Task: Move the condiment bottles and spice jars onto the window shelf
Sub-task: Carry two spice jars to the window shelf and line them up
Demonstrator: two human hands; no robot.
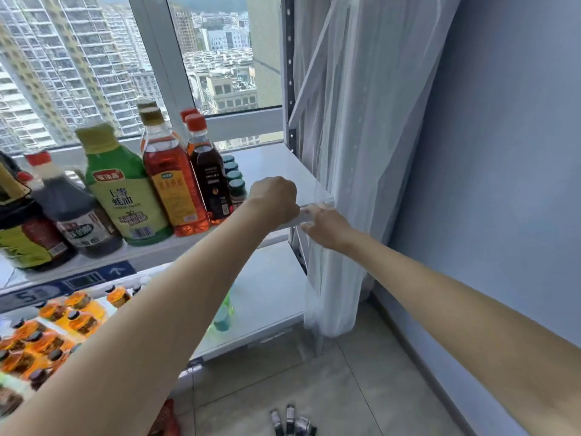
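Two bare forearms fill the lower half of the frame, reaching up toward the centre. The left hand (275, 196) is curled into a fist above the front edge of the white window shelf (270, 165); whether it holds anything cannot be told. The right hand (325, 226) sits just right of it, fingers bent against that same edge, beside a sheer white curtain (342, 152) that hangs down the frame's right-centre. The shelf is smooth, flat and pale, with bare surface at its right end next to the hands. To the left stand the condiment bottles: a squat green oyster sauce bottle (125, 190), a tall clear bottle of red liquid (171, 180), a dark bottle with a red cap (209, 174), and a dark soy sauce bottle (67, 206). Behind them, a row of small teal-lidded spice jars (235, 180) runs toward the window.
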